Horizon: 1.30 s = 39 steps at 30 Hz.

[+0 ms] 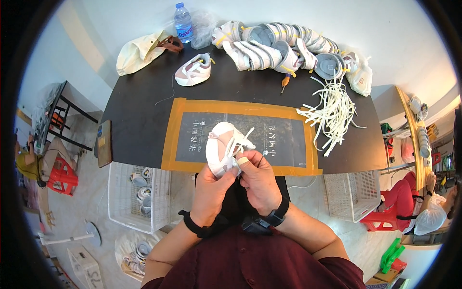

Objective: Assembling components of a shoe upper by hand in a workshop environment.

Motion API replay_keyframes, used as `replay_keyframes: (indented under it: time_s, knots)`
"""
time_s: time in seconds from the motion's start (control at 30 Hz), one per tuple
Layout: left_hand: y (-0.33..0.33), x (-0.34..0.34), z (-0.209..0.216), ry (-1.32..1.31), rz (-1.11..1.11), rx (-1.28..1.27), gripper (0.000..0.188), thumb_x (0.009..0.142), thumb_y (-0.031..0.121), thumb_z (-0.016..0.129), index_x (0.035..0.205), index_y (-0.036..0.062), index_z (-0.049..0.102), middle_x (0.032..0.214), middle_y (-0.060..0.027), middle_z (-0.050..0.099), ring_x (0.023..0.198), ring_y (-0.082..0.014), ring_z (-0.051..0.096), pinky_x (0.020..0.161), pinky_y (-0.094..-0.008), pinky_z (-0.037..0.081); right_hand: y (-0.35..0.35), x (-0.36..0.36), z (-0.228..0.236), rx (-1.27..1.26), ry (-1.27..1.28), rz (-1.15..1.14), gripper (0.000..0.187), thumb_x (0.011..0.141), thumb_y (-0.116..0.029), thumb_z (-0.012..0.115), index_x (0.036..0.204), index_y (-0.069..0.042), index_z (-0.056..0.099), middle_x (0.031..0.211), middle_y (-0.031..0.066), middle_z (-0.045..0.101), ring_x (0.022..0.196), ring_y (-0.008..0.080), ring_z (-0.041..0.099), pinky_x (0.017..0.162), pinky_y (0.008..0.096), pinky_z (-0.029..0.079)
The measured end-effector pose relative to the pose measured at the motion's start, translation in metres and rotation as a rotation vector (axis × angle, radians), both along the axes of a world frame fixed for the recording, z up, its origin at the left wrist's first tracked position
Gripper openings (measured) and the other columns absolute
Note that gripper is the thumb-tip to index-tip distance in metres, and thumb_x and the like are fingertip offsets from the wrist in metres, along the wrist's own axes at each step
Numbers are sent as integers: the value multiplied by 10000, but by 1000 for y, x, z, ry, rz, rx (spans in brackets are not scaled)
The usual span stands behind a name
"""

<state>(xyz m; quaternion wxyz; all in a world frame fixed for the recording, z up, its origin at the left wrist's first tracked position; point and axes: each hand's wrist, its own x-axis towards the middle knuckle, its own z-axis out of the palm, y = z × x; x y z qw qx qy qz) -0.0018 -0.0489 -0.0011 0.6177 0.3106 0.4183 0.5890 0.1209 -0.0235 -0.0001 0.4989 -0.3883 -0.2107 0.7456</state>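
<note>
A small white and dusty-pink shoe upper (217, 147) is held up over the near edge of the table, its toe pointing away from me. My left hand (211, 195) is closed around its heel end, thumb along the side. A white shoelace (244, 138) runs through the eyelets, with one loose end sticking up. At the lacing, my right hand (260, 185) pinches the lace between thumb and forefinger; a yellowish wrap covers one fingertip. The fingers partly hide the exact spot they grip.
On the dark table (139, 103) lie a similar shoe upper (194, 70), nested rows of uppers (260, 55), a pile of white laces (332, 113), an awl (285, 83), a cream bag (142, 53) and a water bottle (183, 24). White crates (161, 212) flank me; co-workers sit at both sides.
</note>
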Motion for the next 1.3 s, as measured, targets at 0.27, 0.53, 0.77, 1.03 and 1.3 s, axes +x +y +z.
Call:
replay_keyframes:
  time_s: [0.27,0.53,0.77,1.03,1.3]
  knots:
    - [1,5,1,107,38,63,289,921,30,648,1205,-7,606,1109,-44,665,980,-88,612,851,-256,502,-2,-5,-1,-2,-20,-55,117,950,-239,665,928,-140,606,805,-76,582,606,-4,424,480,166,303]
    - [1,2,-3,94,9,58,359,925,3,609,1282,7,575,1223,-54,633,1093,-114,587,949,-286,462,-1,-6,-1,1,-3,-63,122,947,-242,669,925,-143,600,802,-70,589,609,-5,432,481,163,303]
    - [0,2,-2,46,22,52,358,918,0,602,1275,13,577,1225,-56,632,1098,-112,586,954,-287,460,0,-7,-3,8,-3,-67,114,950,-229,666,921,-141,599,794,-70,589,608,-5,436,481,162,305]
    - [0,3,-1,90,10,55,355,925,7,602,1279,13,571,1209,-47,633,1071,-103,589,932,-286,467,0,-8,-2,10,4,-82,109,956,-217,656,918,-133,598,792,-67,595,615,-2,465,479,163,326]
    - [1,4,-4,99,33,76,349,926,16,612,1273,14,575,1205,-51,638,1070,-112,595,932,-285,464,-1,-6,3,8,-53,-60,160,977,-271,623,960,-119,578,739,-69,536,592,7,408,479,176,309]
